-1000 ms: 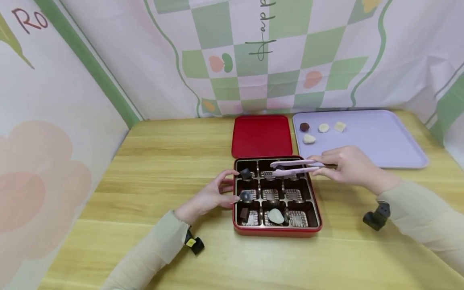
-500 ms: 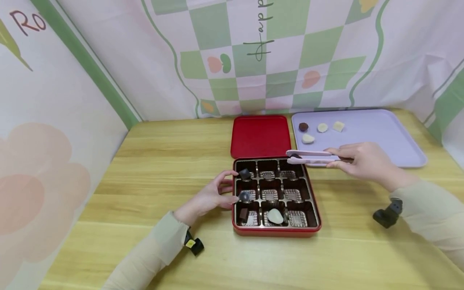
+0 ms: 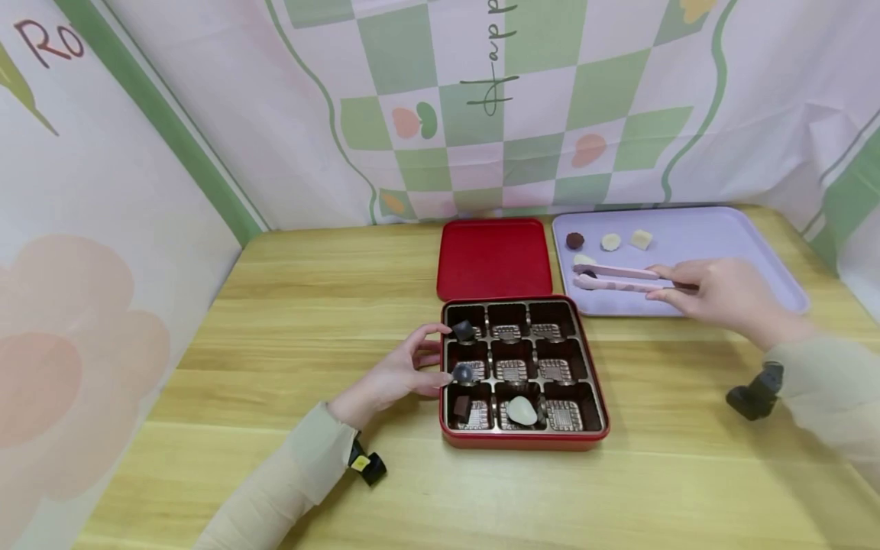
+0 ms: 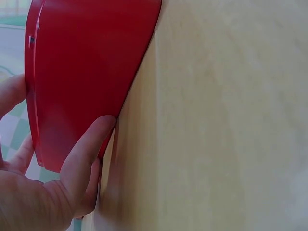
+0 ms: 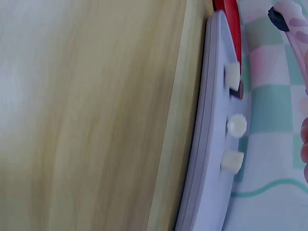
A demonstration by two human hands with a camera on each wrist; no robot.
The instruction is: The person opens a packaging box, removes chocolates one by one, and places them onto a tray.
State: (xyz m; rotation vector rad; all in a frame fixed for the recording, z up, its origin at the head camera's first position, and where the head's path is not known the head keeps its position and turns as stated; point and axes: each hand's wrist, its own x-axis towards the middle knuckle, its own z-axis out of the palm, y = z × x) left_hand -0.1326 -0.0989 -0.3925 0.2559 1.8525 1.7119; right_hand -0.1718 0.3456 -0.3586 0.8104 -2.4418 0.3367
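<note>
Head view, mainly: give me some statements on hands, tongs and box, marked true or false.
1. The right hand holds the tongs. True.
2. The tongs grip nothing. False: a dark piece is between their tips.
3. The left hand touches the box. True.
4. The tongs are over the box. False: they are over the tray.
5. The box is covered. False: the lid lies beyond it.

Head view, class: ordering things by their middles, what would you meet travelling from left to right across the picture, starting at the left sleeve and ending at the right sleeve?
Left sleeve → left hand → red nine-compartment box → pink tongs → right hand → right sleeve.
</note>
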